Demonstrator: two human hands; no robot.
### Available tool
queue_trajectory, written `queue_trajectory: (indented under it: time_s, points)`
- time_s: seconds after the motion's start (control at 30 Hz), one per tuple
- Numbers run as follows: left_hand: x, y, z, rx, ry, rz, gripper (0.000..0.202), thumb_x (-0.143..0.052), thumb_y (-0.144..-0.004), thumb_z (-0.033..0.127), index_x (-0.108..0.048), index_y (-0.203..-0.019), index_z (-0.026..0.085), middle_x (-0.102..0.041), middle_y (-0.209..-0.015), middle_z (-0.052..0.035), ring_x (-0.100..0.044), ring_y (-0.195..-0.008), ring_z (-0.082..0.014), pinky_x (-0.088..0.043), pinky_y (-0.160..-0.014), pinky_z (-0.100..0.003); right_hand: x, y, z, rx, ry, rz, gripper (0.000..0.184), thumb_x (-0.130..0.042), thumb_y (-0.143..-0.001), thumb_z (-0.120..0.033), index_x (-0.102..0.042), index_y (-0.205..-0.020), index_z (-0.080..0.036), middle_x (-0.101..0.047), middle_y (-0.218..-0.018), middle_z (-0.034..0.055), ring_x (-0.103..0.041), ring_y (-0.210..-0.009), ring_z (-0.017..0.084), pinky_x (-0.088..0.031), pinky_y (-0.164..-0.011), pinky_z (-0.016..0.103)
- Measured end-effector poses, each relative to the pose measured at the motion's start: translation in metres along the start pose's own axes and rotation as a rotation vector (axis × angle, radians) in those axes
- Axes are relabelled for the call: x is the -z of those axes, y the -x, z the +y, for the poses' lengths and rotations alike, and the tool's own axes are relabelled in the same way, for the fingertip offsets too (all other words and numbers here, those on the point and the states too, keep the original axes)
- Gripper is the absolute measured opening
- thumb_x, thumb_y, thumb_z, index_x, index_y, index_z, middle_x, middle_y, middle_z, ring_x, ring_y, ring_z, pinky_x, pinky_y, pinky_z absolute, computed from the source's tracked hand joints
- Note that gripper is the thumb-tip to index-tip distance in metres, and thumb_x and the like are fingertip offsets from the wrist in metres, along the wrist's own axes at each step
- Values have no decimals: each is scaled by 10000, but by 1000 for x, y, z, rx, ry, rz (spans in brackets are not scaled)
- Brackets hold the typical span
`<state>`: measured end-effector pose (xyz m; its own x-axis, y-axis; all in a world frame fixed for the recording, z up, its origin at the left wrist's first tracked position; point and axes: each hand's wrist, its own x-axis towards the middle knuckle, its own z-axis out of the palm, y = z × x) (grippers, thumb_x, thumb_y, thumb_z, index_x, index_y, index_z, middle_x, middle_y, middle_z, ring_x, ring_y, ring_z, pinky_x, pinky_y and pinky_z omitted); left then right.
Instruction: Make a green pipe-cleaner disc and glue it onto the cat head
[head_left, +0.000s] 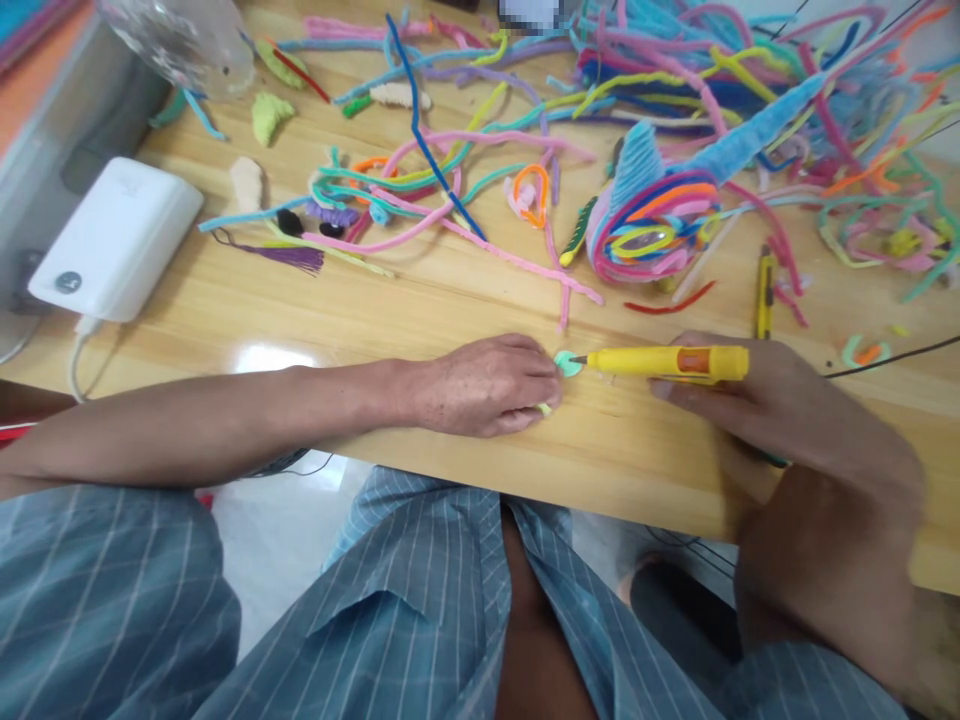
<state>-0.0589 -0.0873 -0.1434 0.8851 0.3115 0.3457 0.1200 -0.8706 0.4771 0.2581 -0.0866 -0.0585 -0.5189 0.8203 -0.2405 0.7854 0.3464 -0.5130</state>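
My left hand [495,385] rests low over the front of the table, its fingers curled and pressed together. At its fingertips it holds a small mint-green piece [568,363], round in outline. A bit of yellow-green [544,409] shows between its lower fingers. My right hand [780,400], slightly blurred, is wrapped around a yellow glue gun [667,362] with an orange part on its side. The gun points left, and its dark nozzle tip meets or nearly meets the mint-green piece; I cannot tell if they touch.
Pipe cleaners [660,60] in many colours pile up at the back. A blue bundle [652,235] with a spiral end lies in front of them. A white power bank [116,238] with a cable stands at left. A yellow cutter [764,290] lies beyond my right hand.
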Motion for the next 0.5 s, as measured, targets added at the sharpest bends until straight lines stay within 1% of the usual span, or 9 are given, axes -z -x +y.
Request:
queue_trajectory:
  time_s: [0.13,0.2,0.37,0.5]
  points:
    - [0,0,0,-18,-8,26,211,-501,-1108,247,-697,-1078,175,-797,-1078,-125,-767,-1099,-262,-556,-1107,-439,1,0,0,-22,3,-7,557,-562,-980,-776,-657,-838,-246,-672,-699,23,-601,-576,199,-483,-585,354]
    - [0,1,0,-17,-5,28,203,-506,-1106,244,-697,-1077,182,-800,-1078,-120,-768,-1097,-257,-557,-1108,-436,2,1,0,-36,-6,-11,590,-561,-965,-811,-657,-830,-245,-665,-693,23,-594,-573,199,-484,-583,357]
    - [-1,1,-1,-22,-9,39,204,-503,-1103,244,-695,-1069,186,-802,-1093,-132,-768,-1097,-259,-562,-1098,-434,3,2,-1,-87,-38,-45,629,-568,-944,-855,-666,-845,-241,-680,-709,27,-620,-624,213,-503,-613,362]
    - [-1,2,-2,-12,-12,46,216,-496,-1108,260,-697,-1073,192,-805,-1106,-135,-763,-1093,-260,-570,-1086,-437,6,3,0,-100,-13,-52,722,-530,-899,-939,-694,-861,-237,-695,-699,34,-628,-610,213,-520,-605,364]
